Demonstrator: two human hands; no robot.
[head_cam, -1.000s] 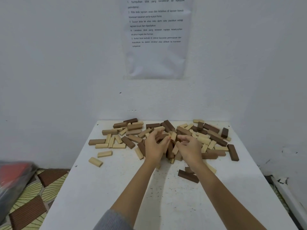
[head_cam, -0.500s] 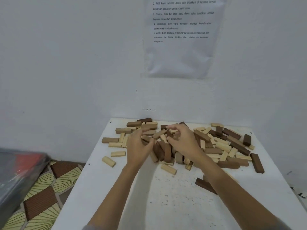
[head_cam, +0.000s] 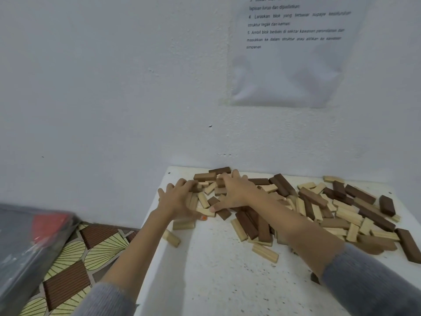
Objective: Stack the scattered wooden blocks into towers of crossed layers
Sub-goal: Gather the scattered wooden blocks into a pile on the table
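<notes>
Head view: my left hand (head_cam: 176, 199) and right hand (head_cam: 237, 190) moved to far-left blocks (head_cam: 204, 200), fingers splayed, gripping nothing; no tower yet.

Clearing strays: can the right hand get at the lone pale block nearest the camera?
Probably yes: the block lies alone and uncovered on bare table; the right hand, spread on the pile, need only draw back.

"Laraskan blok", "simpanan" on wall sheet (head_cam: 293, 53)
</notes>
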